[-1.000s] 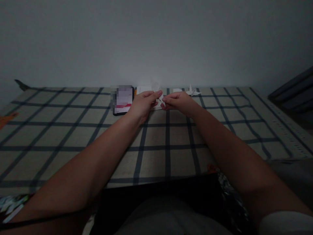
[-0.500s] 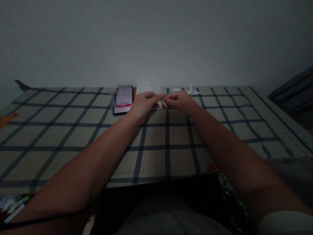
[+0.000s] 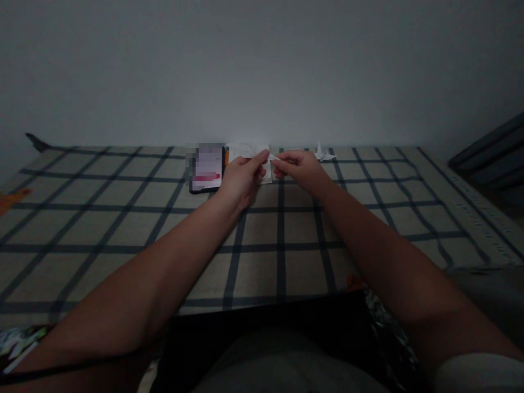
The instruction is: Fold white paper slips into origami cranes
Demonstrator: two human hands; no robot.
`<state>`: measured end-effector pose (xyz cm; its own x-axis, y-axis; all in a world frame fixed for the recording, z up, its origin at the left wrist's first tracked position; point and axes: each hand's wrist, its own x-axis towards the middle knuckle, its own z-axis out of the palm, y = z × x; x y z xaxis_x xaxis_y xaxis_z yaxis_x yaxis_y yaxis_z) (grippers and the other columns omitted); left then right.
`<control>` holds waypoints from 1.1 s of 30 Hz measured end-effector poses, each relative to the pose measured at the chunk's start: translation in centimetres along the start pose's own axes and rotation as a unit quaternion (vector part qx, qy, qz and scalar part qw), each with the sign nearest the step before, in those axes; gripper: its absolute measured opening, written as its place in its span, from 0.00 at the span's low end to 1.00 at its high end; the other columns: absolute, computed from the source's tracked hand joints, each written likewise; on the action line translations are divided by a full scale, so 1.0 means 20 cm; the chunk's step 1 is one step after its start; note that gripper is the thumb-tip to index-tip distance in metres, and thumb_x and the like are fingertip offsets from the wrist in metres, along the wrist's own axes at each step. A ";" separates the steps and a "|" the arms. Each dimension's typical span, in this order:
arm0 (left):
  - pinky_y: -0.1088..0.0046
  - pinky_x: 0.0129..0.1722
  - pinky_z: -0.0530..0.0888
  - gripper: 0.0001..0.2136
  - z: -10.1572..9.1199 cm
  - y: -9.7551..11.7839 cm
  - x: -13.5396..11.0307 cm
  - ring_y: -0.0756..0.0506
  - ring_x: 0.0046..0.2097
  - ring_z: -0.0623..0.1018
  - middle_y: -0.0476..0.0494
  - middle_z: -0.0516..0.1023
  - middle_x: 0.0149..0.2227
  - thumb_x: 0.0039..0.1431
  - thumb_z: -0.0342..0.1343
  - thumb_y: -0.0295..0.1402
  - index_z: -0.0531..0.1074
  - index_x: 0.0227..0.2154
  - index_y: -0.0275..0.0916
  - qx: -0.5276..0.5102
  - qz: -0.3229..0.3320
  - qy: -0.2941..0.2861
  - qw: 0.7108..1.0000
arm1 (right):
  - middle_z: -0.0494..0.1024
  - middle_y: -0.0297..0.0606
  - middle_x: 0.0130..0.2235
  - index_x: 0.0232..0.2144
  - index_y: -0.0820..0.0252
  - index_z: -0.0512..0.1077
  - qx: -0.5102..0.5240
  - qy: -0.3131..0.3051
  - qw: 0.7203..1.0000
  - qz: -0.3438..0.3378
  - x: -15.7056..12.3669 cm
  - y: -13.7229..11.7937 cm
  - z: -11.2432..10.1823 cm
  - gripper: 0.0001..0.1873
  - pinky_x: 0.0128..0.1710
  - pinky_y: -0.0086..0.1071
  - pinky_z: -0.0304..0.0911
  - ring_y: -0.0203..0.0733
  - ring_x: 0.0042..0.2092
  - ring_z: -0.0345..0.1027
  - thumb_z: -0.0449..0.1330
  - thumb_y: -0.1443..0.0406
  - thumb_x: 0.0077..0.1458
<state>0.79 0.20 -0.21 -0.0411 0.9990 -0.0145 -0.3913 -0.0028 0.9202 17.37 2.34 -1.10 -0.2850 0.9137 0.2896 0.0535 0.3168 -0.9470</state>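
Observation:
Between my two hands is a small piece of folded white paper (image 3: pixel 272 157), its pointed tip showing at my fingertips. My left hand (image 3: pixel 246 173) pinches it from the left with thumb and fingers. From the right, my right hand (image 3: pixel 297 166) pinches the same paper, and part of it is hidden by the fingers. Behind and under my left hand lie white paper sheets (image 3: pixel 249 148) on the checked cloth. A white folded paper crane (image 3: pixel 325 155) rests just beyond my right hand.
A phone (image 3: pixel 208 169) with a lit screen lies left of my left hand, partly blurred. The checked tablecloth (image 3: pixel 262 234) covers the table up to the grey wall (image 3: pixel 262 71). An orange patterned bit (image 3: pixel 14 201) shows at the left edge.
The folded paper has turned in my fingers, so a flat point now shows between them. Both hands have shifted slightly, and the left fingers have curled in more.

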 end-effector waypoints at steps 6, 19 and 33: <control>0.78 0.27 0.69 0.17 0.01 -0.01 -0.01 0.55 0.24 0.72 0.55 0.74 0.23 0.50 0.78 0.34 0.72 0.26 0.39 -0.049 -0.009 0.022 0.999 | 0.83 0.36 0.31 0.34 0.60 0.81 -0.021 0.022 0.999 -0.017 -0.02 -0.04 0.02 0.23 0.39 0.33 0.77 0.37 0.33 0.76 0.73 0.46 0.51; 0.81 0.33 0.75 0.09 0.05 0.02 -0.03 0.55 0.30 0.78 0.52 0.80 0.29 0.55 0.72 0.24 0.76 0.29 0.37 -0.106 -0.056 0.016 0.993 | 0.81 0.34 0.30 0.35 0.59 0.79 -0.001 0.049 0.999 -0.001 -0.02 -0.04 0.05 0.20 0.38 0.32 0.76 0.36 0.32 0.75 0.73 0.49 0.53; 0.82 0.31 0.73 0.11 0.04 0.00 -0.03 0.56 0.29 0.76 0.53 0.80 0.29 0.51 0.75 0.25 0.76 0.29 0.38 -0.090 -0.028 0.016 0.995 | 0.84 0.34 0.34 0.36 0.58 0.81 0.055 0.065 0.996 -0.015 -0.01 -0.03 0.05 0.19 0.44 0.35 0.78 0.37 0.36 0.78 0.76 0.53 0.47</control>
<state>1.60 -0.26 0.16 -0.0426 0.9960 -0.0790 -0.5524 0.0424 0.8325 16.39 1.72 -0.81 -0.1584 0.9314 0.3277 -0.0598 0.3222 -0.9448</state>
